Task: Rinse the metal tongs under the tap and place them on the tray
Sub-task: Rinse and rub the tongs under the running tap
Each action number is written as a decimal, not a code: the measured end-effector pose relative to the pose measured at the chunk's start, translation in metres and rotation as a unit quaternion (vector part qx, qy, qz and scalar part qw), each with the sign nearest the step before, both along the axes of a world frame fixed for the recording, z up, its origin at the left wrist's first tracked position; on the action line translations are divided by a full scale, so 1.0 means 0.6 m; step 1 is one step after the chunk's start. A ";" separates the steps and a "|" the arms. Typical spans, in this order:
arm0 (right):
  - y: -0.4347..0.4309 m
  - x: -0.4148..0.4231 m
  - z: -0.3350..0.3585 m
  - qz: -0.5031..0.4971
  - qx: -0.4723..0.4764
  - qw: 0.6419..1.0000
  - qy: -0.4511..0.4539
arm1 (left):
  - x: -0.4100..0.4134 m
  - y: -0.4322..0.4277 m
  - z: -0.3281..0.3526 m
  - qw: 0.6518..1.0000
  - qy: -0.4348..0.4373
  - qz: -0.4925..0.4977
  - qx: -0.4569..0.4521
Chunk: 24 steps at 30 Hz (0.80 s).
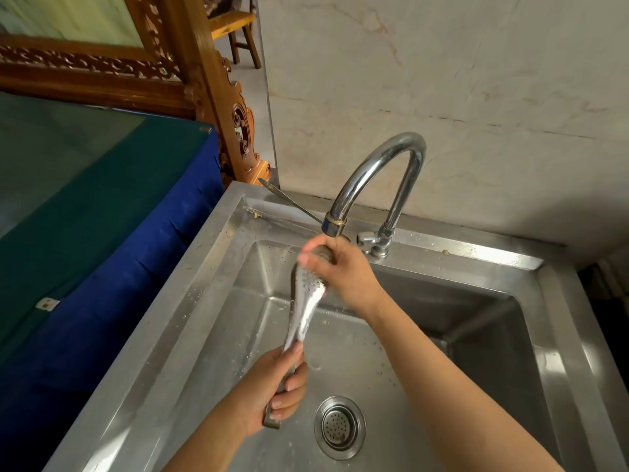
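Note:
The metal tongs are held closed and slanted over the steel sink, perforated heads up under the spout of the curved chrome tap. My left hand grips the handle end low in the basin. My right hand wraps its fingers round the wet head of the tongs just below the spout; its fingertips are blurred. Water drops cover the head. No tray is in view.
A round drain strainer sits in the basin floor. The tap's lever is on the back rim, where a metal utensil also lies. A blue-covered table stands left; a marble wall is behind.

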State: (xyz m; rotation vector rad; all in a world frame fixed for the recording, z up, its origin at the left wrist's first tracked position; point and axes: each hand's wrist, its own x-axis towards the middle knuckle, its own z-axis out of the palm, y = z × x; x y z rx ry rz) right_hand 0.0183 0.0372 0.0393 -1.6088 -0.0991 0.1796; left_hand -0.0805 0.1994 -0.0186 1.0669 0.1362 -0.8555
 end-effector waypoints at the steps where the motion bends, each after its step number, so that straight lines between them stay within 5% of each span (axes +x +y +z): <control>1: 0.003 0.000 0.003 -0.049 -0.041 0.998 -0.010 | -0.003 -0.002 0.000 1.000 0.003 -0.005 -0.008; 5: 0.008 -0.009 0.006 -0.177 -0.044 0.982 0.040 | -0.004 -0.015 0.008 0.999 -0.017 -0.023 0.029; 11: -0.015 -0.020 0.001 0.054 -0.045 0.998 0.001 | 0.006 -0.011 0.011 1.000 0.010 0.004 -0.011; 16: -0.006 -0.006 0.018 -0.073 -0.068 0.995 0.016 | -0.001 -0.013 0.017 0.999 0.002 -0.015 -0.052; 19: 0.002 -0.003 0.015 -0.156 -0.079 0.984 0.044 | 0.000 -0.019 0.020 1.000 -0.026 -0.016 -0.005; 24: -0.005 -0.004 0.010 -0.075 -0.277 0.958 0.020 | 0.002 -0.020 0.007 0.979 -0.104 0.057 0.168</control>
